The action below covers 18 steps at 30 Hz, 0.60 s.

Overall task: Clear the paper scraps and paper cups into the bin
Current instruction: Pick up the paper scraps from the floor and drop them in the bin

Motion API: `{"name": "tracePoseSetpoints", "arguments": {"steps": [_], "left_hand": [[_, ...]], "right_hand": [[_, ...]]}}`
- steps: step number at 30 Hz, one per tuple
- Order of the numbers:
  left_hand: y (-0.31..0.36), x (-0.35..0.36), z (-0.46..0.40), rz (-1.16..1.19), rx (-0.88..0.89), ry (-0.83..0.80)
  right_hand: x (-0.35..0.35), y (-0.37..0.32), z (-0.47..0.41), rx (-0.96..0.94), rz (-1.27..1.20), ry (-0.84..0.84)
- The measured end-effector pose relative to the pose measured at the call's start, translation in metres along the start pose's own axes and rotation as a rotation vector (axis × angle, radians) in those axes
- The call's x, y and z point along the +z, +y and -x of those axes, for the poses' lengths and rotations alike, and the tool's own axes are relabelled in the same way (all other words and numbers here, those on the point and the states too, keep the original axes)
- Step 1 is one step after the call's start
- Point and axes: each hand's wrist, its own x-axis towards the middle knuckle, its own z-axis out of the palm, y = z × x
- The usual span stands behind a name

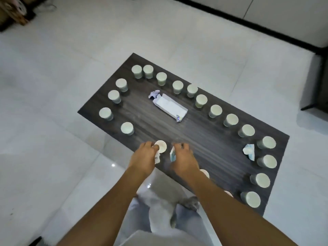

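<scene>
pale trousers (159, 228) over white tiles (53, 139), dark table (204, 139).

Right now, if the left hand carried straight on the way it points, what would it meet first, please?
Probably the paper cup right at its fingertips: the left hand, a paper scrap in its grip, points up the dark table and seems to touch the rim already, though depth is unclear.
</scene>
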Motion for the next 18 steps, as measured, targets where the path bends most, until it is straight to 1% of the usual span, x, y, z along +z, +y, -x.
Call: {"name": "tracePoseSetpoints", "arguments": {"steps": [5,7,11,14,18], "left_hand": [[-0.136,-0.036,0.042,0.068,-0.099,0.062],[-0.192,-0.052,0.060,0.101,-0.157,0.088],[-0.283,-0.080,0.084,0.124,-0.275,0.086],[-0.333,-0.096,0.090,0.159,-0.351,0.066],[-0.390,-0.116,0.077,0.166,-0.399,0.050]], "right_hand": [[0.056,-0.138,-0.012,-0.134,0.123,-0.040],[0.080,-0.193,-0.016,-0.189,0.133,-0.069],[0.113,-0.285,-0.028,-0.313,0.164,-0.092],[0.125,-0.337,-0.044,-0.362,0.196,-0.100],[0.131,-0.390,-0.077,-0.396,0.231,-0.124]]}}
